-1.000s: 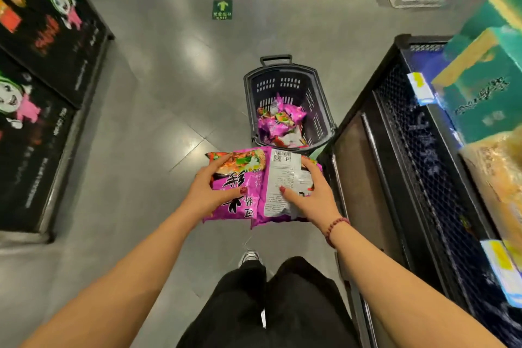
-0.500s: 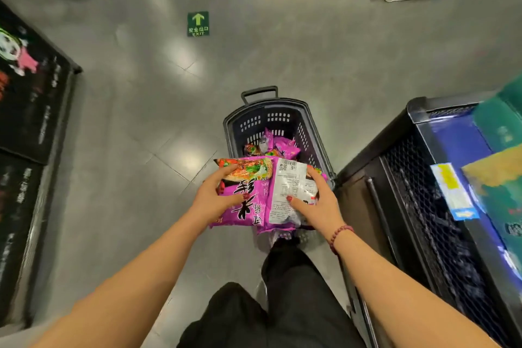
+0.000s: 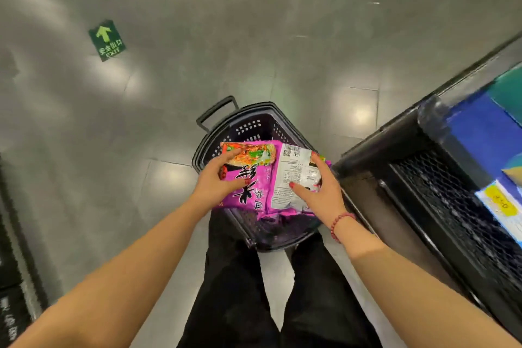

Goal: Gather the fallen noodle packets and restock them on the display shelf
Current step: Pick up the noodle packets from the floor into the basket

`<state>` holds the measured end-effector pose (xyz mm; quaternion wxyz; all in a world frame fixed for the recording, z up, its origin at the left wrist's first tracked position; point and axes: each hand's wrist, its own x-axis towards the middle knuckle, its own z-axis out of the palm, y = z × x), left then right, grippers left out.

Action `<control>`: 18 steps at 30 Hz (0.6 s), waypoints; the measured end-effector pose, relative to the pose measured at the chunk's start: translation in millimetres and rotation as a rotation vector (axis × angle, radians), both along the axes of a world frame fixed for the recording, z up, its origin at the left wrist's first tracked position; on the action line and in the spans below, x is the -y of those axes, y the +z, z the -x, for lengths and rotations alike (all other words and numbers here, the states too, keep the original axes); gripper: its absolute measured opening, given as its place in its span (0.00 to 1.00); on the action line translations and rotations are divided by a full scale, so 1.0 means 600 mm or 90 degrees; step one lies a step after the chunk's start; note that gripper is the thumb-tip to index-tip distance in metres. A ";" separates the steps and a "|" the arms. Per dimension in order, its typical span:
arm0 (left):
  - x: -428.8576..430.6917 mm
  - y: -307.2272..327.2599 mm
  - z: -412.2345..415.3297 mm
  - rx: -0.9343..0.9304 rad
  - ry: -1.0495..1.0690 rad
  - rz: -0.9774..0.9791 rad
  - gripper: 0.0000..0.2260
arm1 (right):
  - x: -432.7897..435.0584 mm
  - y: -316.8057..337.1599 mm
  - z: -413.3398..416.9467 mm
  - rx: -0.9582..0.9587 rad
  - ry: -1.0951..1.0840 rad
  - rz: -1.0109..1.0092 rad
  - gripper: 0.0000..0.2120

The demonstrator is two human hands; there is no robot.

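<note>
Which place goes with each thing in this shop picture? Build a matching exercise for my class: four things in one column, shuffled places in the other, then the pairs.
Things
1. noodle packets
2. basket
3. exit sign
4. bead bracelet

Places
A. flat on the floor, ahead to the left
B. worn just behind the right hand
C. held between the left hand and the right hand
D. on the floor, under the packets

Pairs: 1-C, 2-D, 3-A, 4-B
</note>
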<state>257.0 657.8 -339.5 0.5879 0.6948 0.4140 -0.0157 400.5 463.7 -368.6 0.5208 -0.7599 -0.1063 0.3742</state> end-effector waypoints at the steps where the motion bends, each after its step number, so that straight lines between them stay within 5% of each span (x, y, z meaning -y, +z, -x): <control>1: -0.025 -0.009 -0.015 -0.001 -0.034 0.005 0.30 | -0.013 -0.011 0.002 -0.002 -0.031 0.007 0.37; 8: -0.192 -0.114 -0.125 -0.031 -0.246 0.012 0.31 | -0.130 -0.102 0.011 0.013 -0.227 0.043 0.35; 18: -0.277 -0.443 -0.205 -0.026 -0.393 -0.063 0.32 | -0.213 -0.397 0.016 0.024 -0.333 0.151 0.38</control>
